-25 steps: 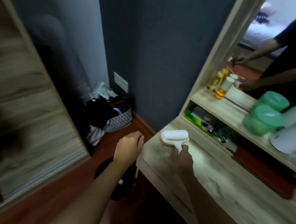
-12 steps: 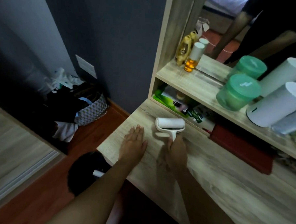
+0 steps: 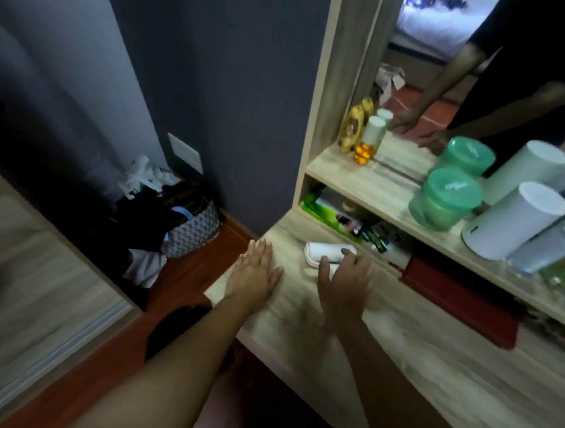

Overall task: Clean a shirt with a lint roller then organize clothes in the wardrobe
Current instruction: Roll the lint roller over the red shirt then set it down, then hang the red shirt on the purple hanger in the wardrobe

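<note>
As the lint roller [image 3: 325, 252] lay on the desk [image 3: 430, 369] at centre frame in the head view, no shirt was visible, so cleaning could not be confirmed; wardrobe sorting evidently remained. The left hand [image 3: 253, 277] lay flat, fingers straight. The right hand [image 3: 343, 284] spread loosely over the roller's handle, gripping nothing. Half a second earlier it had clasped that handle; the left hand was unchanged.
</note>
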Action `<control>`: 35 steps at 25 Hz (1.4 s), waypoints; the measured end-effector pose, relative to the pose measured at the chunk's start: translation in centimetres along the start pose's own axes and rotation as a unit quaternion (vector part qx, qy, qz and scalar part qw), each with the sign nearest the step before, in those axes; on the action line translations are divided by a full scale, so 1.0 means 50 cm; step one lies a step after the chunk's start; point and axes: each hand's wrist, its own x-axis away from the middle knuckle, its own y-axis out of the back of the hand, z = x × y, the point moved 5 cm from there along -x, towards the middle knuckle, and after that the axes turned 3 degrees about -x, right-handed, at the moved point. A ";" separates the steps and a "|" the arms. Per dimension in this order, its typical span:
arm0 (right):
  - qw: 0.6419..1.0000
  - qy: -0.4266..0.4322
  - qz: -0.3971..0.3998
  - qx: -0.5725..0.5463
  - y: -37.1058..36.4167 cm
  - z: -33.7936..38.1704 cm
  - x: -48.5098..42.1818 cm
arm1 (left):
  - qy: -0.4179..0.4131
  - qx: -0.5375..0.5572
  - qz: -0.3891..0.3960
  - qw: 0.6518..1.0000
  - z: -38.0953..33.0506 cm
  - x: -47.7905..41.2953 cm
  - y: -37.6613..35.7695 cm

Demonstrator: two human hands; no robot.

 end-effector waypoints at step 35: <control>0.687 0.680 -0.074 -0.246 0.456 1.934 0.555 | 0.186 -0.381 -0.593 0.684 1.174 0.977 1.467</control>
